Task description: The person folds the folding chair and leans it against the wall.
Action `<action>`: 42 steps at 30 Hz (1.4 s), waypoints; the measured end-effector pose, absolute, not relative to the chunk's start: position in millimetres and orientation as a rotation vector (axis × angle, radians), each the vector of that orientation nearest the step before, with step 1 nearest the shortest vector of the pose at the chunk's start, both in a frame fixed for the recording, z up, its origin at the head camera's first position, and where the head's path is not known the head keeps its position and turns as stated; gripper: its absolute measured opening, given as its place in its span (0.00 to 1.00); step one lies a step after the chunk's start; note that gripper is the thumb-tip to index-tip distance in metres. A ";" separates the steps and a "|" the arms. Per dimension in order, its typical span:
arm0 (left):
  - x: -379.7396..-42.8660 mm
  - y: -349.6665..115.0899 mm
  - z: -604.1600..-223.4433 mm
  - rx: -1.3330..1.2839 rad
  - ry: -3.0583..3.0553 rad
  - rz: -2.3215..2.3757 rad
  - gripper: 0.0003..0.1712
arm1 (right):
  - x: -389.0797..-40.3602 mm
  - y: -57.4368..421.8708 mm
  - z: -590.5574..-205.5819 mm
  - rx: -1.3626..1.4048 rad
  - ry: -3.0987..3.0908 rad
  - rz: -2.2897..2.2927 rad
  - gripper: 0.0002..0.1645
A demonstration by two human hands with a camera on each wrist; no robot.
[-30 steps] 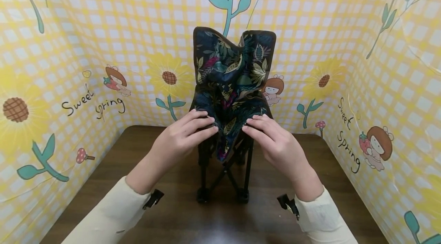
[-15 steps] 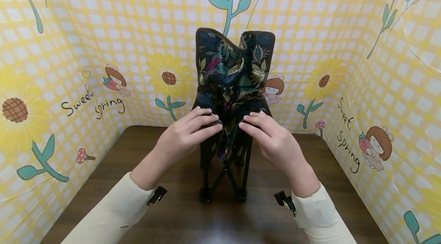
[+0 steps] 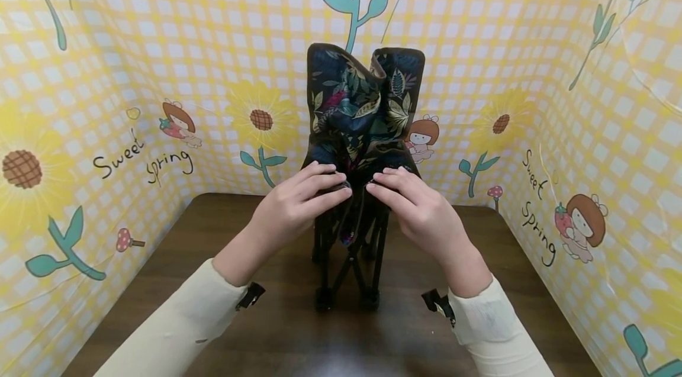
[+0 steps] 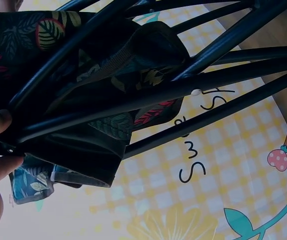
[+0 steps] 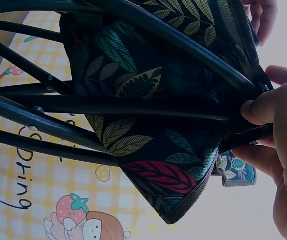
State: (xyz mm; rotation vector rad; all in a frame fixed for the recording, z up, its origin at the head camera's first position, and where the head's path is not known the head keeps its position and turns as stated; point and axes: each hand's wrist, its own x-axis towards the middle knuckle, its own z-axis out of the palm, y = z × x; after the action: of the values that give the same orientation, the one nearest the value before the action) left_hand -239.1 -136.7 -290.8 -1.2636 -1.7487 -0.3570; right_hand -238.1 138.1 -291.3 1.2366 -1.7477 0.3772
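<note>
A small folding chair with dark leaf-print fabric stands upright, partly folded, in the middle of the head view. Its backrest sags into a V and the seat cloth droops between the front corners. My left hand grips the left front corner of the seat, my right hand the right one. In the left wrist view, thumb and fingers close round the joint where black tubes meet. The right wrist view shows the thumb pressed against the matching corner. Crossed black legs reach down to plastic feet.
The chair stands on a dark brown wooden table. Yellow checked cloth walls with flower prints enclose the back and both sides. A black clip sits at the left cuff and another black clip at the right.
Both hands have come closer together, the left moving right more than the right moves left. The chair has narrowed, its front feet nearer each other and its backrest folded more deeply.
</note>
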 end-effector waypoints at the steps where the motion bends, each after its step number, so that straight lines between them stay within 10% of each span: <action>1: -239.6 -136.1 -291.0 -1.261 -1.747 -0.363 0.22 | -238.4 137.9 -291.0 1.237 -1.747 0.378 0.20; 42: -261.5 -120.3 -297.8 -1.211 -1.677 -0.472 0.23 | -251.5 126.8 -290.0 1.180 -1.743 0.471 0.22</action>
State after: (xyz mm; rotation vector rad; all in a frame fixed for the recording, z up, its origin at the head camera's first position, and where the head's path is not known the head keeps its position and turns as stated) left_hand -261.5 -120.3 -297.8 -1.2106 -1.6775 -0.4722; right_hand -251.5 126.8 -290.0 1.1799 -1.7434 0.4708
